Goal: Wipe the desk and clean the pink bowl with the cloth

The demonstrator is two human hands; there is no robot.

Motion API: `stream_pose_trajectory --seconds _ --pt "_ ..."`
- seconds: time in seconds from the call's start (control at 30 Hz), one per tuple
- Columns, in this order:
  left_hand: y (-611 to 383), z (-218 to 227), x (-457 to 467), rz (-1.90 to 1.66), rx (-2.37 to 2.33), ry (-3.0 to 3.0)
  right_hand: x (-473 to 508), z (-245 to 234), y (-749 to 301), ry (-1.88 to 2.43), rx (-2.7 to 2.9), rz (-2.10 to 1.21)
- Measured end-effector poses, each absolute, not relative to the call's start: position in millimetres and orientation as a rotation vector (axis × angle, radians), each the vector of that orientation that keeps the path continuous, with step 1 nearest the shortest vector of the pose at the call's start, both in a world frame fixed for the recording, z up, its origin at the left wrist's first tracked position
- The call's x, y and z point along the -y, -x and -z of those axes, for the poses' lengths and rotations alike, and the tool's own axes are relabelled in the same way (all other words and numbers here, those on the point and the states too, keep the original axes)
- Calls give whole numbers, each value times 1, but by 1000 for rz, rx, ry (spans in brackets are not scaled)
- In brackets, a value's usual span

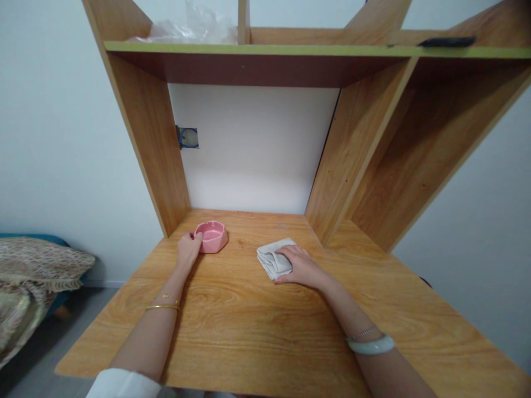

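Observation:
A pink faceted ashtray [213, 243] stands upright on the wooden desk [232, 331], toward its back left. My left hand [189, 250] grips the ashtray's left rim, with thumb and fingers closed on it. To the right lies a folded light-grey cloth [274, 262], flat on the desk top. My right hand [302, 267] is closed over the cloth's right side, the fingers on top and the thumb along its near edge. Part of the cloth is hidden under that hand.
Upright wooden panels [153, 127] flank the desk's back. Overhead runs a shelf [265, 51] with a clear plastic bag [194, 25] and a dark object [448, 42]. A wall socket box [188, 137] shows at back left. A blanket-covered seat [37, 276] stands left.

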State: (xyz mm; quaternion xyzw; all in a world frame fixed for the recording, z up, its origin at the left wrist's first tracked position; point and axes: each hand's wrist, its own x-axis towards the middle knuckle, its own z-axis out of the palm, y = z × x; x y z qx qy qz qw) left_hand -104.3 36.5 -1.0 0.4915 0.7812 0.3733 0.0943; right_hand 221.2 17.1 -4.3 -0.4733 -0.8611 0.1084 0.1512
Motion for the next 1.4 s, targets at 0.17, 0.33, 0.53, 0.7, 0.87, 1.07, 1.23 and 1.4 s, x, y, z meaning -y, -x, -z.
stream_pose_trajectory --seconds 0.17,0.33,0.53,0.7,0.87,1.07,1.23,1.4 --pt "105 0 -37 -1106 -2312 -1441 -23 8 -231 1316 2495 -419" --pt "104 -1 -37 -1113 -2305 -1435 -26 10 -233 1231 2486 -414" --pt "104 2 -41 -1125 -2293 -1436 -23 2 -229 1138 2524 -374" --pt "105 5 -45 -1136 -2292 -1443 -23 0 -228 1226 2495 -338" --pt "106 7 -47 -1155 -2289 -1442 -24 1 -225 1260 2459 -347" --pt "107 8 -47 -1173 -2278 -1443 -21 2 -220 1356 2409 -224" --pt "107 8 -45 -1178 -2260 -1459 -22 9 -218 1256 2426 -165" --pt "105 6 -41 -1190 -2222 -1514 -24 11 -219 1299 2297 -210"
